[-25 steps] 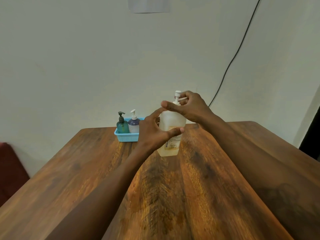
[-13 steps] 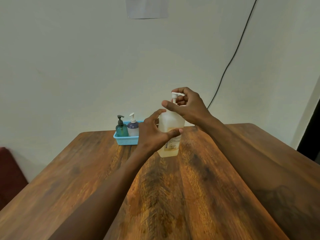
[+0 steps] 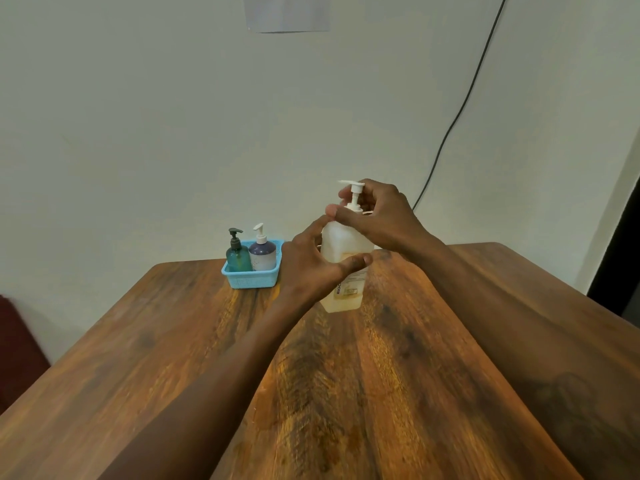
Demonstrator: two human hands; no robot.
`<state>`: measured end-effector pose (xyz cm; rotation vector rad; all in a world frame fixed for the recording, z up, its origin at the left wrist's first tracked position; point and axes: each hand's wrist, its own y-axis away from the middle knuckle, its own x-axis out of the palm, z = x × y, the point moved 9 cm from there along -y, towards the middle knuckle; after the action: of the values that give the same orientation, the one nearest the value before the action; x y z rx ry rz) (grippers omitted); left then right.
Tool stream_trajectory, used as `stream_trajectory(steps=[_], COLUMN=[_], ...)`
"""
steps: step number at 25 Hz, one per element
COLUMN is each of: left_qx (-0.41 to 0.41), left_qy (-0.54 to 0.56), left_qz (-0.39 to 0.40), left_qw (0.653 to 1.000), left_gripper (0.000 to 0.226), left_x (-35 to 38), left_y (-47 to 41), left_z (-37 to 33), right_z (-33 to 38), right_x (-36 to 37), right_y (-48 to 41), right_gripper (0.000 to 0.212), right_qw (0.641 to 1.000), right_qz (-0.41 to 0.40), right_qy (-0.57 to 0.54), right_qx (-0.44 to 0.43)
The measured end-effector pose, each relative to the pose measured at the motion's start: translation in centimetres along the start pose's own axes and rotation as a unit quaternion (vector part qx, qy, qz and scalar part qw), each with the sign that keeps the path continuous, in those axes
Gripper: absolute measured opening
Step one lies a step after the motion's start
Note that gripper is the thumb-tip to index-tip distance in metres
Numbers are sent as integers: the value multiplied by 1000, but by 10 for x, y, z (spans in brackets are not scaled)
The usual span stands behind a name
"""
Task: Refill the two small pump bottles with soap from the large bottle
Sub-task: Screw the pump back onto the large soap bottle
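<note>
Left hand (image 3: 308,268) gripping large bottle (image 3: 343,268) body — right hand (image 3: 384,216) fingers pinching its pump (image 3: 354,195); small pump bottles (image 3: 251,252) standing left of it.

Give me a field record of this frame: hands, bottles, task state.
left hand: grips the large bottle round its body
right hand: fingers curled round the pump neck
large bottle: upright on the table, pump on
small bottles: green bottle and purple bottle, upright, pumps on
basket: blue, holds both small bottles, left of the large bottle
task state: nothing poured yet
</note>
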<state>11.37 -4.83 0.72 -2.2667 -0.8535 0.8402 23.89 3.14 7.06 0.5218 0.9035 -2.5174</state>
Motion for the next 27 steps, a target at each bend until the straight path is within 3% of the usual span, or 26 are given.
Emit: stream_trajectory(steps=[3,10,16,20,27], left_qx=[-10,-13,-20,-21,-15], left_qy=[3,35,88,58,21], left_qz=[9,7,77,65,36], left_qw=[1000,999,993,996,999], left_gripper=[87,81,70,79,80], left_x=[-6,-5,-1,5,35], left_y=[-7,-2,-8,-4,1], left_z=[6,6,3,8,-1], right_z=[-6,-11,-10,-17,-40], right_x=[11,-10,11,4,-13], right_y=[-2,1,-1,8,19], right_gripper=[56,64,56,41,40], right_qw=[981,997,980,984,992], right_qz=[126,-29,107,25,-68], right_qy=[-143,-60,-166,-174,-100], right_qx=[36,28,31,27,41])
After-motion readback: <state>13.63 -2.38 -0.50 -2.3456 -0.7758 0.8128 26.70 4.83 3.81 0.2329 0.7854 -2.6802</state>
